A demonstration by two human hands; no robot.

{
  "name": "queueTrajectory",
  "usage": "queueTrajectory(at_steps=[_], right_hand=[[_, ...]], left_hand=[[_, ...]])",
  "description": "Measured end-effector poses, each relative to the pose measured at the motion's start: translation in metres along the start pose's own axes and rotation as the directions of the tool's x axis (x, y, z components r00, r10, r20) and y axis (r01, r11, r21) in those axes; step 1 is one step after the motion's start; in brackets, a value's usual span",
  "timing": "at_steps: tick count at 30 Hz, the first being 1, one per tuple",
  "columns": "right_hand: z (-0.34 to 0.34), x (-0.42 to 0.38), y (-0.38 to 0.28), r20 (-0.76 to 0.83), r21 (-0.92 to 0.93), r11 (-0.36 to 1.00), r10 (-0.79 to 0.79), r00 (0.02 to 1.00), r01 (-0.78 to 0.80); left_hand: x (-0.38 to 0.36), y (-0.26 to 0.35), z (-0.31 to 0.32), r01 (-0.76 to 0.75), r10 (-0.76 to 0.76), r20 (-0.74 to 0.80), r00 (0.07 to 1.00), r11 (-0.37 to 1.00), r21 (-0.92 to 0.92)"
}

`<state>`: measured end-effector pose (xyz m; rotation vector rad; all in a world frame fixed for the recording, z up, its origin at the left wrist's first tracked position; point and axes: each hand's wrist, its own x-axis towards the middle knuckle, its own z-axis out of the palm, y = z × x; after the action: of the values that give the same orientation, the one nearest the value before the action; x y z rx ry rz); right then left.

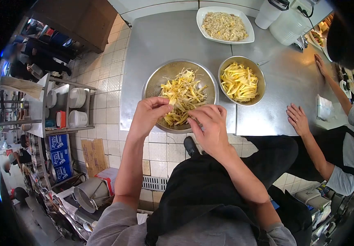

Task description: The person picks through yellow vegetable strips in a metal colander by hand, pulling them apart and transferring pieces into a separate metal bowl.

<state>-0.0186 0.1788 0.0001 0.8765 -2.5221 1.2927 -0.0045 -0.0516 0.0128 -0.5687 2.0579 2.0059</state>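
Observation:
A wide metal colander (150,84) stands near the table's front edge, heaped with slender yellow vegetable pieces (183,90) that have pale, stringy ends. Over its left side, my left hand (150,115) pinches one yellow piece between thumb and fingers. My right hand (210,125) is above the right front rim, its fingers bent and thumb close to the index finger; what they hold, if anything, is too small to make out. Right of the colander, a smaller metal bowl (261,88) holds cleaner-looking yellow pieces (239,82).
A white dish (250,35) of fried rice sits at the back, beside a white lidded cup (269,14) and a plastic jug (286,30). At right, another person's hands (298,119) rest on the metal table (160,35). Shelves with plates (77,97) stand left.

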Motion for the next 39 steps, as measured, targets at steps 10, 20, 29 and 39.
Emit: queueTrajectory(at_steps=[10,20,29,39], right_hand=[[0.01,0.032,-0.002,-0.075,0.117,0.99,0.084,0.994,-0.074],[0.017,0.025,0.0,-0.135,0.169,0.97,0.199,0.971,-0.175],[0.015,0.019,-0.005,-0.078,0.234,0.923,0.33,0.941,-0.304],[0.011,0.011,-0.005,-0.029,0.25,0.945,0.225,0.974,-0.211]], left_hand=[[-0.005,-0.006,0.014,0.037,-0.022,0.091,0.996,0.986,-0.161],[-0.004,-0.013,0.02,0.073,-0.042,0.128,0.991,0.965,-0.252],[-0.002,-0.015,0.027,0.119,-0.034,0.211,0.977,0.907,-0.405],[-0.01,-0.021,0.018,0.227,-0.06,0.364,0.929,0.871,-0.435]])
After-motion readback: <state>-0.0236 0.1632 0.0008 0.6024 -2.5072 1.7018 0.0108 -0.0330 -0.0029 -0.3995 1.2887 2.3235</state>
